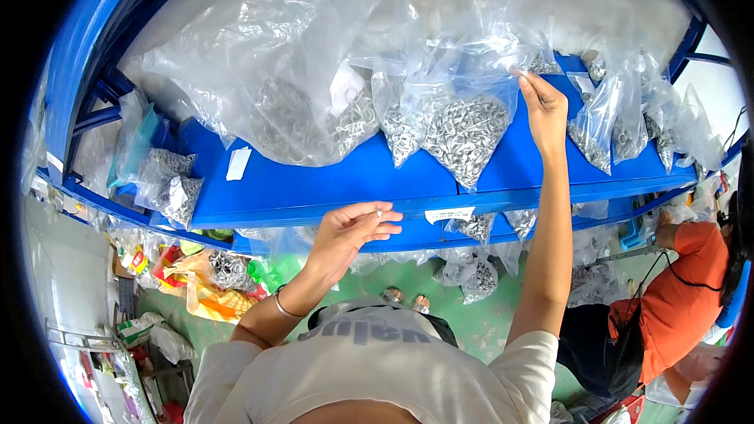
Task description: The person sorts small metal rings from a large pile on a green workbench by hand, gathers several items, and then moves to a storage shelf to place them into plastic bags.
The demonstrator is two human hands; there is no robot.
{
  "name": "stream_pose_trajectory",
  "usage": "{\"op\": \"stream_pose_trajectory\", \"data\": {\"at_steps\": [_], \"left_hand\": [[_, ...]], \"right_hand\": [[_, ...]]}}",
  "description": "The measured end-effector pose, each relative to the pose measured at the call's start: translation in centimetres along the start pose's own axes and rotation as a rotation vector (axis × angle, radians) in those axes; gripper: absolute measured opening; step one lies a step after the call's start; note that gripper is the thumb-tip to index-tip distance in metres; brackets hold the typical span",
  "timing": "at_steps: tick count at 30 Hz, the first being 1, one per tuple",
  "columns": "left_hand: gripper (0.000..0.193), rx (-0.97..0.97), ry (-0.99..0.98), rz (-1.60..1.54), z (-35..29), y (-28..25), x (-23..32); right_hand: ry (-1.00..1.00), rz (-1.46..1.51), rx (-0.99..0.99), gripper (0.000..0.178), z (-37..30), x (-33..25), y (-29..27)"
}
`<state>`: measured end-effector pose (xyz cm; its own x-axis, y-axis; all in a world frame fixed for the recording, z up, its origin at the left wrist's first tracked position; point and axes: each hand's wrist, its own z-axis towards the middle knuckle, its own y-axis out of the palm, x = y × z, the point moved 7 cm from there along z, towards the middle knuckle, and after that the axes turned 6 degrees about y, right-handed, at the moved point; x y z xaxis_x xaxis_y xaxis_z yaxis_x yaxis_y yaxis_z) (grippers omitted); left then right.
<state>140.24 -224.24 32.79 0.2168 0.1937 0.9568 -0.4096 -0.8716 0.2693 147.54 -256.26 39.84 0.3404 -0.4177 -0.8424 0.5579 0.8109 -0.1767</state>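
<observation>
My right hand [545, 114] pinches the upper edge of a clear plastic bag [466, 132] on the blue shelf [314, 188]. Many small silver metal pieces fill the lower part of that bag. My left hand [344, 239] is just in front of the shelf's edge, thumb and index finger together on a small silver metal piece [379, 213]; its exact kind is too small to tell. Left of the pinched bag stand a narrower bag [399, 132] of metal pieces and a large clear bag [287, 122] of ring-like metal parts.
More bags of metal parts [594, 141] stand on the shelf's right side, others [166, 180] at its left end. A white paper slip [238, 164] lies on the shelf. Coloured bags [208, 283] sit below left. A person in an orange top [682, 298] is at the right.
</observation>
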Motion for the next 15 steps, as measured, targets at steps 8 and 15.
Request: {"op": "stream_pose_trajectory", "data": {"at_steps": [8, 15], "left_hand": [[0.018, 0.019, 0.127, 0.085, 0.0, 2.2, 1.0], [0.016, -0.013, 0.277, 0.137, -0.5, 3.3, 2.0]], "right_hand": [[-0.007, 0.015, 0.063, 0.021, -0.9, 0.5, -0.6], [0.094, -0.002, 0.147, 0.027, -1.9, -0.4, -1.1]]}}
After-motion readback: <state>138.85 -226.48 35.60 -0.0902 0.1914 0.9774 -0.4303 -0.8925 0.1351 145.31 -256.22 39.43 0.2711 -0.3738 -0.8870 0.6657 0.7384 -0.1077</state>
